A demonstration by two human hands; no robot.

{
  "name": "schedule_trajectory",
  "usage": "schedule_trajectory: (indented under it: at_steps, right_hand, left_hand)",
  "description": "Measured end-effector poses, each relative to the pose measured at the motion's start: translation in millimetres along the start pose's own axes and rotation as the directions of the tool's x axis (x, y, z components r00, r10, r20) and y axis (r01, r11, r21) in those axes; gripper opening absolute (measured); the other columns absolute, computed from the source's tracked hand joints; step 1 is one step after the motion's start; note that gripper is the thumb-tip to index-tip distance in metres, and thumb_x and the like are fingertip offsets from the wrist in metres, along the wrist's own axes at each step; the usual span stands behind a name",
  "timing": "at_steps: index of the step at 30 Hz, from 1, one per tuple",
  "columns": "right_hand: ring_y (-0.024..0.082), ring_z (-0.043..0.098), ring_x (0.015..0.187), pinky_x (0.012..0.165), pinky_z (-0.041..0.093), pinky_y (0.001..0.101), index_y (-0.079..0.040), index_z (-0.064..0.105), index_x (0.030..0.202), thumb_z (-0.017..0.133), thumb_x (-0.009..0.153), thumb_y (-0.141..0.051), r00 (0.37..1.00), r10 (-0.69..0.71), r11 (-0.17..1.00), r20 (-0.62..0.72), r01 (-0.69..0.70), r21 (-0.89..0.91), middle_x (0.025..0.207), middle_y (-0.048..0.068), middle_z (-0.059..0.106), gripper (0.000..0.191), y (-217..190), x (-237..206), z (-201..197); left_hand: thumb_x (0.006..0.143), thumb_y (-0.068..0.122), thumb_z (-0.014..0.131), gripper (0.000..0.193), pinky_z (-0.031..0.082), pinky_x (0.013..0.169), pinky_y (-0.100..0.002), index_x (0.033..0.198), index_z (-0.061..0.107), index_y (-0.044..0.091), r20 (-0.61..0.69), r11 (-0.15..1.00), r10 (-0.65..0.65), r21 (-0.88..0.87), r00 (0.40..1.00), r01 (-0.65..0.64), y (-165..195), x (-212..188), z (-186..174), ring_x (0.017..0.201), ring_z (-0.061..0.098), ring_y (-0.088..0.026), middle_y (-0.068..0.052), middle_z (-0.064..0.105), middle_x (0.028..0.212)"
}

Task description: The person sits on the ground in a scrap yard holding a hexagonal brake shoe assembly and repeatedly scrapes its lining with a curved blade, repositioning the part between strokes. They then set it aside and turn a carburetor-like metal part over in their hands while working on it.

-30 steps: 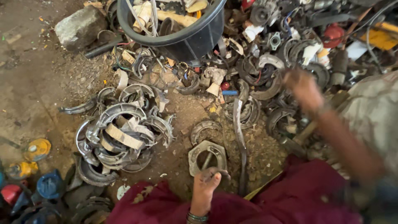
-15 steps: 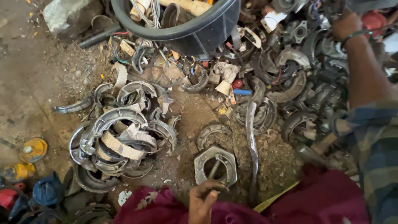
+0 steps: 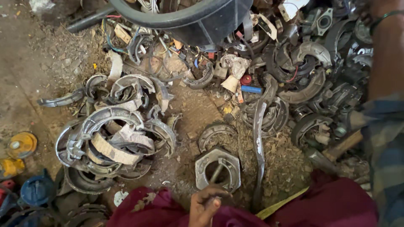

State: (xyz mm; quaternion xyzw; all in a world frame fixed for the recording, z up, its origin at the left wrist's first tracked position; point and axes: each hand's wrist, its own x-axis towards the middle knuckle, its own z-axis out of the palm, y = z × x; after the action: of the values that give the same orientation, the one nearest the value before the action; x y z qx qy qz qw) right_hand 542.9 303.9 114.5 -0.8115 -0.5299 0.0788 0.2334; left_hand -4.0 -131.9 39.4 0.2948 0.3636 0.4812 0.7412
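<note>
At the far left edge of the dirt floor [image 3: 25, 105] lie a round yellow cap [image 3: 22, 144] and a blue plastic part [image 3: 37, 190]. Right of them sits a heap of curved grey brake shoes [image 3: 111, 138], stacked and interlocked, some with pale worn linings facing up. More loose shoes, wires and scraps spread up toward the black tub [image 3: 198, 21] at the top middle; only its near rim and wall are in view, and bits of scrap metal show inside it, too cropped to tell apart.

In the lower middle, the left hand [image 3: 205, 207] comes up from the bottom edge over a maroon cloth [image 3: 332, 206], its fingers curled narrow around a thin metal rod [image 3: 215, 174]. The rod slants up into the opening of a grey six-sided metal housing [image 3: 218, 169] that lies flat on the floor, just above the hand. A single brake shoe [image 3: 216, 132] lies just beyond the housing, and a long bent metal strip [image 3: 258, 143] runs upright beside it on the right.

Further right, a dense pile of dark drums, shoes and castings [image 3: 311, 84] crowds the ground, with a small blue tube [image 3: 251, 89] near its left side and a wooden handle [image 3: 343, 145] poking out low. At the far right, the right forearm in a checked sleeve [image 3: 385, 143] reaches up and out of view at the top corner; the right hand itself is cut off, so its grip cannot be told
</note>
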Motion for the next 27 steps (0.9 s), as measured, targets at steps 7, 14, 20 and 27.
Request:
schedule_trajectory:
  at_steps: [7, 14, 20, 27]
  right_hand:
    - [0.022, 0.062, 0.075, 0.06, 0.049, 0.0378, -0.006, 0.061, 0.127, 0.07, 0.106, -0.011, 0.977, 0.087, 0.994, -0.195, -0.073, 0.076, 0.103, 0.01, 0.07, 0.023, 5.2, -4.4, 17.3]
    - [0.018, 0.06, 0.073, 0.059, 0.047, 0.0336, -0.01, 0.061, 0.132, 0.074, 0.108, -0.01, 0.89, 0.152, 0.959, -0.429, -0.028, 0.282, 0.102, 0.007, 0.069, 0.028, 21.8, -11.8, 40.4]
    - [0.015, 0.058, 0.072, 0.057, 0.045, 0.03, -0.014, 0.06, 0.136, 0.077, 0.109, -0.01, 0.865, 0.134, 0.624, -0.484, 0.306, 0.719, 0.102, 0.005, 0.068, 0.032, 61.7, -52.1, 34.3]
    - [0.007, 0.045, 0.054, 0.047, 0.037, 0.0226, -0.019, 0.055, 0.093, 0.074, 0.107, -0.023, 0.87, 0.44, -0.023, 0.222, -0.236, 0.972, 0.07, -0.006, 0.049, 0.024, 105.1, -183.8, 3.7]
  left_hand:
    - [0.088, 0.028, 0.075, 0.039, 0.055, 0.091, -0.04, 0.1, 0.076, -0.009, 0.002, 0.999, 0.014, 0.045, 1.0, -0.014, 0.9, 3.3, -1.6, 0.097, 0.073, -0.027, -0.02, 0.075, 0.101]
    - [0.092, 0.025, 0.074, 0.034, 0.052, 0.094, -0.037, 0.102, 0.075, -0.008, 0.02, 0.998, 0.031, 0.061, 0.999, -0.032, 11.0, 8.5, 3.5, 0.101, 0.07, -0.026, -0.018, 0.074, 0.104]
    - [0.091, 0.03, 0.072, 0.037, 0.053, 0.092, -0.034, 0.103, 0.076, -0.006, 0.004, 0.987, -0.028, 0.157, 1.0, 0.027, 33.5, 13.1, 17.5, 0.098, 0.071, -0.022, -0.014, 0.077, 0.1]
    - [0.092, 0.035, 0.069, 0.039, 0.052, 0.089, -0.031, 0.098, 0.076, -0.003, -0.012, 0.97, -0.037, 0.241, 0.999, 0.038, 57.1, 25.6, 37.4, 0.095, 0.071, -0.019, -0.01, 0.077, 0.096]
